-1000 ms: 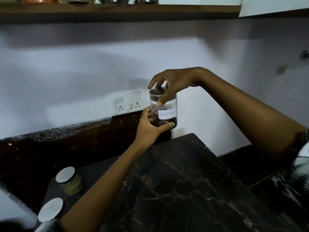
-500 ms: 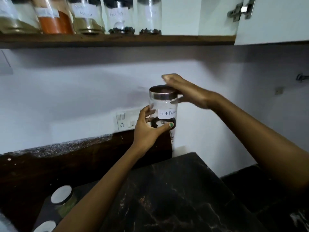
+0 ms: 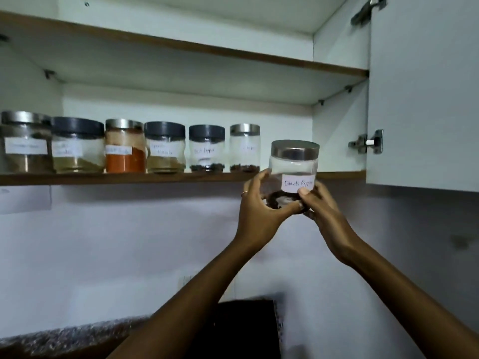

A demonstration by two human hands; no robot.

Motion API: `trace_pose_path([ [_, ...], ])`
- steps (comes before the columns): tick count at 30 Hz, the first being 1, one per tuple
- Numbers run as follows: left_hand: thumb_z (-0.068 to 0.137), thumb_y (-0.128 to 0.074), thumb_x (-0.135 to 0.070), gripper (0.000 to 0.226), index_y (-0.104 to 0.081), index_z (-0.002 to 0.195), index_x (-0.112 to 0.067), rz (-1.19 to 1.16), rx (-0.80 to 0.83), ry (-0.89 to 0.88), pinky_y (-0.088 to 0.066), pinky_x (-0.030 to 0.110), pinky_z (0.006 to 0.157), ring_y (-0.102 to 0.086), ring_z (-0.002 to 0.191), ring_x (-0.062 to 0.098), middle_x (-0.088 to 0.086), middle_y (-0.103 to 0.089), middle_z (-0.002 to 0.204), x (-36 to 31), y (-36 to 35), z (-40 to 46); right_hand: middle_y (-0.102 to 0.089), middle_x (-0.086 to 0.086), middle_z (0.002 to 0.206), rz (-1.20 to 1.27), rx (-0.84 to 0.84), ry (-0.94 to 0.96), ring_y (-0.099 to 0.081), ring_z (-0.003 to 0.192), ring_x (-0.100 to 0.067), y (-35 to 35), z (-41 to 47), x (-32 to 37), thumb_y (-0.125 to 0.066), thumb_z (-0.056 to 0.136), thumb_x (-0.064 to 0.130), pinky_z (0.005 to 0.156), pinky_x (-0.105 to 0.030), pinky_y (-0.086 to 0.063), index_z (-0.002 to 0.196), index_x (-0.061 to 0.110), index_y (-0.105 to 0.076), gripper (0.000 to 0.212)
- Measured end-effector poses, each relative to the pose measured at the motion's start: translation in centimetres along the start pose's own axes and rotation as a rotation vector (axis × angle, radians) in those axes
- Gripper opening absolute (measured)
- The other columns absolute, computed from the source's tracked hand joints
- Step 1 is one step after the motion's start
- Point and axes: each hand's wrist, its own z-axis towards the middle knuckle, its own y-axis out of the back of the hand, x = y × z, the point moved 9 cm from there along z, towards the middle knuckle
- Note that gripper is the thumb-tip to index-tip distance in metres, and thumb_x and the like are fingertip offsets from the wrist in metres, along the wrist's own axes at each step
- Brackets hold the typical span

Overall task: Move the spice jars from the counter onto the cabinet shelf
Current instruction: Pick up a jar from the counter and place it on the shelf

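A clear glass jar (image 3: 294,165) with a steel lid and a white "Black Pepper" label is held up at the front edge of the lower cabinet shelf (image 3: 129,178), right of the row of jars. My left hand (image 3: 259,206) grips its lower left side. My right hand (image 3: 317,203) grips its lower right side and base. The jar's bottom, with dark peppercorns, is below the shelf edge and partly hidden by my fingers. Several labelled spice jars (image 3: 166,147) stand in a row on the shelf.
The white cabinet door (image 3: 425,99) stands open at the right, with hinges on its inner edge. An upper shelf (image 3: 207,51) runs above. Free shelf room lies right of the last jar (image 3: 245,147). A dark counter backsplash (image 3: 64,335) shows at the bottom.
The jar has been raised from counter height up to the shelf edge. My right hand moved from the lid down to the jar's base. The view has tilted upward into the cabinet.
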Motion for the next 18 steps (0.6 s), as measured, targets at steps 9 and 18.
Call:
trace_pose_path([
  [9, 0.071, -0.080, -0.034, 0.077, -0.045, 0.138, -0.020, 0.151, -0.093, -0.097, -0.041, 0.007, 0.076, -0.052, 0.098, 0.005, -0.006, -0.041, 0.115, -1.7, -1.8, 6.9, -0.067, 0.011, 0.103, -0.051, -0.210, 0.098, -0.065, 0.091, 0.004, 3.2, 6.8, 0.3, -0.054, 0.086, 0.047, 0.083, -0.019, -0.046, 0.131, 0.018, -0.043, 0.055],
  [18, 0.074, -0.077, -0.031, 0.050, -0.059, 0.119, -0.020, 0.273, -0.185, -0.112, -0.054, 0.033, 0.083, -0.058, 0.099, 0.018, -0.005, -0.050, 0.104, 0.3, -2.7, 9.1, -0.064, 0.009, 0.108, -0.082, -0.236, 0.056, -0.065, 0.091, 0.001, 3.8, 10.3, -3.7, -0.055, 0.076, 0.058, 0.081, -0.019, -0.050, 0.129, 0.025, -0.039, 0.065],
])
